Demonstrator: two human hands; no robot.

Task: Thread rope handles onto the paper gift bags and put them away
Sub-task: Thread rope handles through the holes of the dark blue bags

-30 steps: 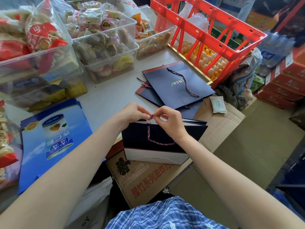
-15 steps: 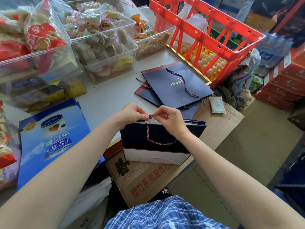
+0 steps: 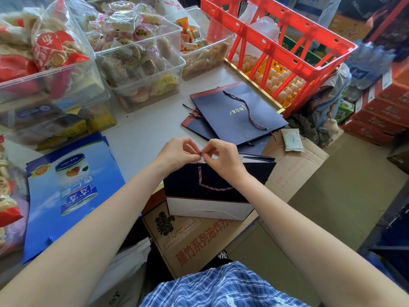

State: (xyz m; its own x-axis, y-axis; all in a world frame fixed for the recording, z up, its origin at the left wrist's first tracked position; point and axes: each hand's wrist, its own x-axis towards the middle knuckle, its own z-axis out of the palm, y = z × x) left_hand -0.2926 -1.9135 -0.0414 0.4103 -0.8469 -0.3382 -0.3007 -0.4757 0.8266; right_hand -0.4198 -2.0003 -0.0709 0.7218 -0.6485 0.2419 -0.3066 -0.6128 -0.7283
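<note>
A dark navy paper gift bag [image 3: 188, 185] with a white base stands upright on a cardboard box in front of me. A red-and-blue twisted rope handle [image 3: 212, 187] hangs in a loop down its front. My left hand [image 3: 177, 152] and my right hand [image 3: 223, 157] meet at the bag's top edge, both pinching the rope's end between thumb and fingertips. Flat navy gift bags [image 3: 234, 116] lie stacked on the table beyond, the top one with a rope handle [image 3: 249, 111] threaded.
Clear plastic tubs of wrapped snacks [image 3: 137, 63] line the table's far side. A red plastic crate [image 3: 276, 36] stands over trays of eggs at the right. Flat blue printed bags [image 3: 73, 187] lie at the left. A tissue pack [image 3: 292, 139] rests on a cardboard box [image 3: 294, 171].
Both hands stay at the bag's top edge, working the rope end with small finger movements. The bag and the stack have not moved.
</note>
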